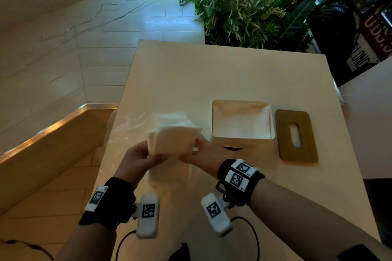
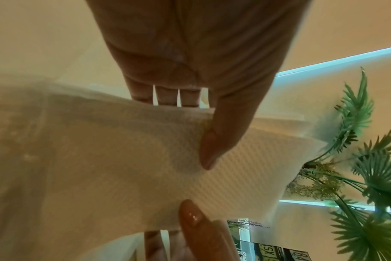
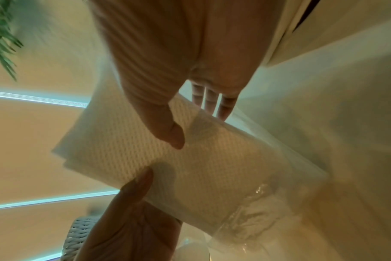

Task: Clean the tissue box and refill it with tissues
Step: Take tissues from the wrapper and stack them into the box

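A white stack of tissues (image 1: 174, 139) is held up above the table (image 1: 233, 74), partly inside a clear plastic wrapper (image 1: 135, 121). My left hand (image 1: 139, 158) grips its left lower edge, thumb on the embossed tissue stack (image 2: 145, 159). My right hand (image 1: 198, 154) pinches the right lower edge, thumb on the tissue stack (image 3: 190, 159) with the fingers behind it. The open white tissue box (image 1: 241, 122) stands just right of the stack. Its brown wooden lid (image 1: 296, 135) with an oval slot lies flat to the box's right.
Green plants (image 1: 244, 4) stand beyond the table's far edge. Dark framed signs (image 1: 369, 27) are at the far right. A tiled floor and a wooden ledge (image 1: 53, 131) lie to the left. A black object (image 1: 180, 252) sits at the table's near edge.
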Demonstrator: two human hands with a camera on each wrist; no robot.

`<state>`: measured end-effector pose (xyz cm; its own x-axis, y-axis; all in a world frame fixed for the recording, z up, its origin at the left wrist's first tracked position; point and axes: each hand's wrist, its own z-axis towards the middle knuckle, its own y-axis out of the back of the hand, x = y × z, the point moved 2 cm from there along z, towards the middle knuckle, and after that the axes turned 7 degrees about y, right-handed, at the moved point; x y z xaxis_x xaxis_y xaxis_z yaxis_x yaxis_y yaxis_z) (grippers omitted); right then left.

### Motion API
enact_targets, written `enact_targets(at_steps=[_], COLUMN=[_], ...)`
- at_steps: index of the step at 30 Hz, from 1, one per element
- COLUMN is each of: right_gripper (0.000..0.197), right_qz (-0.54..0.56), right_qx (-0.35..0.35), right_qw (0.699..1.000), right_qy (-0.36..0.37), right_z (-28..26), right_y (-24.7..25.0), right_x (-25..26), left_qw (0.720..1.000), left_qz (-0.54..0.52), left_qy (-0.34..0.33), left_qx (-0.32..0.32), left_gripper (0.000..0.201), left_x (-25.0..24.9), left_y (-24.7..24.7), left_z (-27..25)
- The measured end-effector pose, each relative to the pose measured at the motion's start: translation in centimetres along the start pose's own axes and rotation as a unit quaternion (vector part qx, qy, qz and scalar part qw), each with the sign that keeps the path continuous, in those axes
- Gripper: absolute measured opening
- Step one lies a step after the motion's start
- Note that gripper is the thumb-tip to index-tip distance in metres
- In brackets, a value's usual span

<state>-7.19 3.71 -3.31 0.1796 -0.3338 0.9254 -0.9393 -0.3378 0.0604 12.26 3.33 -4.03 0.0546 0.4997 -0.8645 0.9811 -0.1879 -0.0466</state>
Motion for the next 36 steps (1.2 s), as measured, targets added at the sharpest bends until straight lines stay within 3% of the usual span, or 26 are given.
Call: enact_targets(at_steps=[3,6,10,13,16,18,22,26,29,32,36], right_gripper=[0.056,0.082,0.057,0.062,0.062,0.062,0.059,0.088,0.104,0.109,0.107], right_qz=[0.075,0.096,0.091,0.126,0.201,0.228,0.163,0.088,0.063,0.075,0.127], right_qx=[0.001,0.015,0.040,0.023,0.022,0.029,0.037,0.033,0.030,0.082,0.156], right_qw=[0.997,0.995,0.995,0.992,0.979,0.973,0.986,0.996,0.997,0.994,0.979], right_qy=[0.022,-0.017,-0.024,-0.022,-0.011,0.007,0.000,-0.006,0.015,0.003,-0.041], right_z=[0.6,1.5,1.8,1.8,1.5,1.3,1.6,1.5,1.1,1.0,0.7], right_y=[-0.1,-0.5,-0.3,-0.2,-0.1,-0.2,-0.5,-0.4,-0.1,0.2,0.6], right_x=[0.0,-0.6,-0.8,-1.0,-1.2,-1.0,-1.0,-0.9,-0.6,-0.4,-0.3], left_qw=[1.000,0.999,0.999,0.998,0.998,0.996,0.998,0.998,0.997,0.996,0.997], left_qz=[-0.008,-0.014,-0.026,-0.029,-0.036,-0.019,0.011,0.008,0.036,0.050,0.043], left_qy=[-0.014,-0.018,-0.036,-0.046,0.008,0.031,0.020,0.022,0.017,-0.001,-0.023], left_qx=[0.025,0.026,0.026,0.016,0.056,0.076,0.064,0.066,0.067,0.079,0.067], left_gripper=[0.057,0.061,0.076,0.087,0.106,0.107,0.082,0.056,0.058,0.034,0.032], left_x=[-0.2,-0.3,-0.7,-0.9,-0.6,-0.7,-0.9,-0.9,-1.0,-1.2,-1.1], left_y=[-0.1,0.3,0.4,0.8,0.9,0.6,0.2,0.2,0.1,-0.1,0.1], left_z=[-0.1,-0.2,-0.3,0.1,0.5,0.5,0.4,0.3,0.2,-0.4,-1.0])
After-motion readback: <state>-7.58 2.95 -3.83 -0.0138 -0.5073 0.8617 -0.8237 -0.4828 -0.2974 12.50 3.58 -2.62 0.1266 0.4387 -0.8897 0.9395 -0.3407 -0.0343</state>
